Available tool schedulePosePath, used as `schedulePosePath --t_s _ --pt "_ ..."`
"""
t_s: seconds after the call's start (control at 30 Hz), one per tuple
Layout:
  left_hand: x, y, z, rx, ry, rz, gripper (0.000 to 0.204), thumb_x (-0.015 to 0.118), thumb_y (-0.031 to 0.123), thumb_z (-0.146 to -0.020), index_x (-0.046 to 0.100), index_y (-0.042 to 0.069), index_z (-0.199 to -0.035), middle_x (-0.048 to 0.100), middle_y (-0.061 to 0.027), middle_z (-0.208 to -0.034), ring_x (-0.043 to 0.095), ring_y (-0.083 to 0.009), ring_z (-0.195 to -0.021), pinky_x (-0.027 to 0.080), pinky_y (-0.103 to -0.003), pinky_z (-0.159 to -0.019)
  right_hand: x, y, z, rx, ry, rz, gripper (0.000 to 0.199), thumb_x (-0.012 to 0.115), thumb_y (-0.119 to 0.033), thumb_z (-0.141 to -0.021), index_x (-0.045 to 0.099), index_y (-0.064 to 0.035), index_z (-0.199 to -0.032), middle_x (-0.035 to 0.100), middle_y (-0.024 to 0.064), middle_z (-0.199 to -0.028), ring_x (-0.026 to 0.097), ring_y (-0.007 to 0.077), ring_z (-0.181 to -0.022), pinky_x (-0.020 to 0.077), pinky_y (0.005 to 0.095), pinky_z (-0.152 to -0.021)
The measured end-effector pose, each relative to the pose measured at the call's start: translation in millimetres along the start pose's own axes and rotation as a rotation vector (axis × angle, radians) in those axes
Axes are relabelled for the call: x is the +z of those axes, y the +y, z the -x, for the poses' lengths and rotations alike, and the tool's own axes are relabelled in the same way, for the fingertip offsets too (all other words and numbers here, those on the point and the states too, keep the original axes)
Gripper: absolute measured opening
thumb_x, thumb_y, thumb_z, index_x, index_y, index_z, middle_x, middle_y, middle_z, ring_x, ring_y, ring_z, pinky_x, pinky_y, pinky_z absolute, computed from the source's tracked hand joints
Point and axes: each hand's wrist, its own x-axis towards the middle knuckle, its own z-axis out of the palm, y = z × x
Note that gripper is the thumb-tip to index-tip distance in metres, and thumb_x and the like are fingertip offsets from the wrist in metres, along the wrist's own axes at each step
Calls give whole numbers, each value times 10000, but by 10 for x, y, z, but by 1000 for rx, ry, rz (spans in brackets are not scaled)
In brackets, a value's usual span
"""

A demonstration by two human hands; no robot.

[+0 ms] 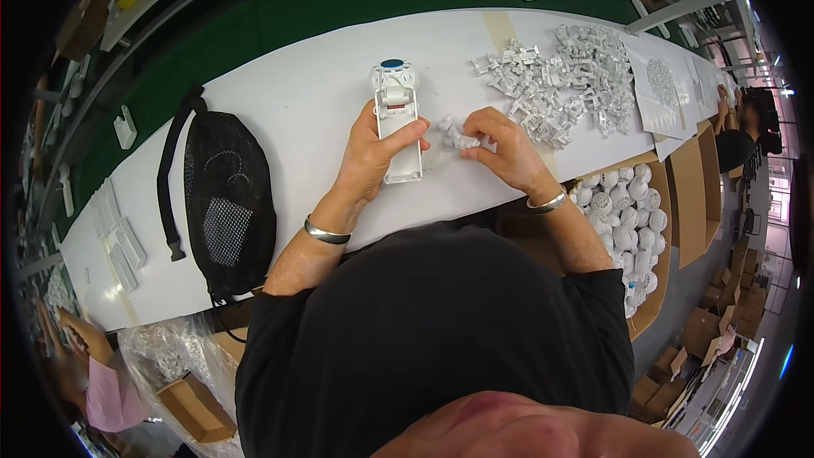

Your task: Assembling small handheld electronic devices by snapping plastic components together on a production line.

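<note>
Head view, left to right: black mesh bag (pixel 227 203) on the white table (pixel 288 102). Left hand (pixel 370 155) clasps a white housing (pixel 398 123), long axis near-to-far, round head pointing far. Just right of it, right hand (pixel 502 148) pinches a small white clip (pixel 455 134). Clip pile (pixel 560 85) lies far right.
</note>
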Motion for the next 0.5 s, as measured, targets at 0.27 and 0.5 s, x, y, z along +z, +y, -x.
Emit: schedulePosePath --t_s 0.27,0.5 --pt "-5 -55 -19 -9 -13 -33 448 733 89 -787 491 22 -1158 619 -102 -933 652 -180 -721 515 -266 -665 144 129 86 -127 135 377 148 671 -35 -778 619 -36 -917 603 47 -1017 567 216 -830 464 305 -733" --pt "-28 -75 -31 0 -23 -59 449 731 85 -791 486 14 -1161 617 -106 -948 651 -177 -745 514 -262 -676 -74 -22 -48 -177 254 107 120 616 16 -802 610 -10 -919 596 77 -1078 563 234 -877 457 303 -796"
